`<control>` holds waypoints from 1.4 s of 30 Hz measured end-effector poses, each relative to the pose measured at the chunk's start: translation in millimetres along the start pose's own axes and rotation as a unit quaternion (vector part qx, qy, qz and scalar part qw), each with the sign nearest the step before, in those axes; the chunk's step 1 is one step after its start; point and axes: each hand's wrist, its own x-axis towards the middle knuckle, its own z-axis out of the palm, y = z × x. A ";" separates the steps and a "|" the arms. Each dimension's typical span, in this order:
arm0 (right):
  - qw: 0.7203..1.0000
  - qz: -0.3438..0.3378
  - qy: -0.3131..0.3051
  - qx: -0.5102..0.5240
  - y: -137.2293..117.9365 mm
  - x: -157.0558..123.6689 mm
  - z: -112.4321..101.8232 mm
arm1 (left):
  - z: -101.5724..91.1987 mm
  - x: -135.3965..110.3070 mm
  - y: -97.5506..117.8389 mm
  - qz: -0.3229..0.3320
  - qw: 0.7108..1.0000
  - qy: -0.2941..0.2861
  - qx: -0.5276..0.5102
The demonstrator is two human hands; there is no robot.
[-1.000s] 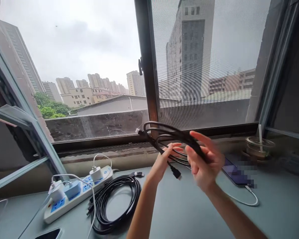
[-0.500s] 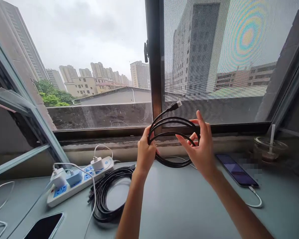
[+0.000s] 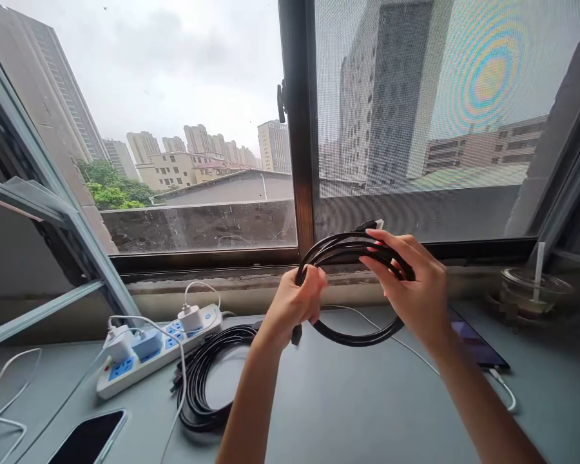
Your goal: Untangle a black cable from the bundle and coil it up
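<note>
A black cable (image 3: 355,339), wound into a loose coil, is held up above the grey table between my two hands. My left hand (image 3: 299,298) is closed round the coil's left side. On the right side, my right hand (image 3: 413,270) grips the loops between thumb and fingers. One plug (image 3: 371,225) with a pale metal tip pokes out at the top of the coil, near my right fingertips. A dark cable end (image 3: 296,335) hangs just below my left hand. My palms hide parts of the loops.
Another coiled black cable (image 3: 193,399) lies on the table (image 3: 348,412) at left, by a white power strip (image 3: 159,351) with chargers. Phones lie at front left (image 3: 89,438) and, partly behind my right forearm, at right (image 3: 478,345). A lidded cup (image 3: 531,293) with a straw stands far right.
Both hands and the coil have shifted right and slightly down. My right fingers have closed onto the loops, and the plug, upright and free before, now lies along the coil's top.
</note>
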 end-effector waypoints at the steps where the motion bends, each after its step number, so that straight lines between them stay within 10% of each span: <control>1: 1.000 -0.005 -0.003 0.002 0.7 0.7 0.2 | 1.9 0.5 0.9 -0.017 1.000 0.007 -0.018; 12: 0.996 -0.082 -0.007 -0.039 0.5 3.3 -3.8 | 2.6 3.8 5.2 -0.112 0.985 -0.019 -0.128; 22: 0.997 -0.054 0.035 -0.047 -5.0 0.4 4.5 | 0.9 1.6 12.3 0.084 0.994 0.069 -0.021; 42: 0.997 0.058 -0.036 0.022 -12.3 -2.1 12.2 | -6.3 -11.3 29.0 0.214 0.952 0.166 0.144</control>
